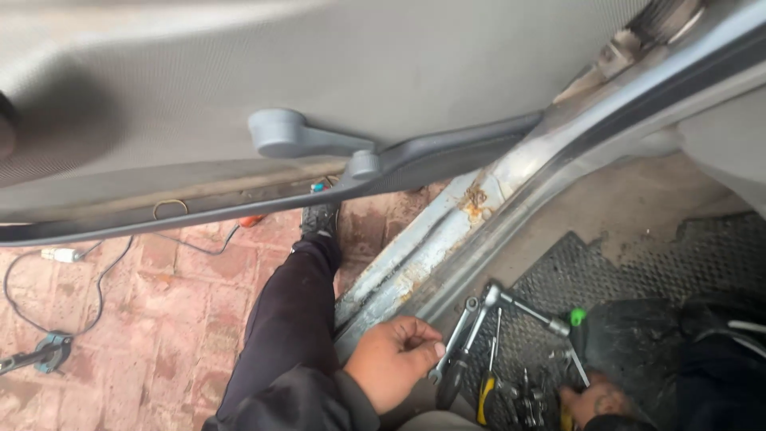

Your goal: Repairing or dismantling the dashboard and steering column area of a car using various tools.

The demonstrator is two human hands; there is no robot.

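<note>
Soft, even daylight falls on my view without glare; the door panel [319, 64] above looks smeared with motion blur, and the footwell mat [638, 271] lies dim.

No packages, labels, signs or screens show anywhere around the two hands; nothing near them bears a printed face or a display.

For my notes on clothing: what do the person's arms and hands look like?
Both hands are bare, with no gloves. The left hand comes out of a dark, black-looking sleeve. The right hand shows only partly; a dark sleeve lies behind it. No markings show.
</note>
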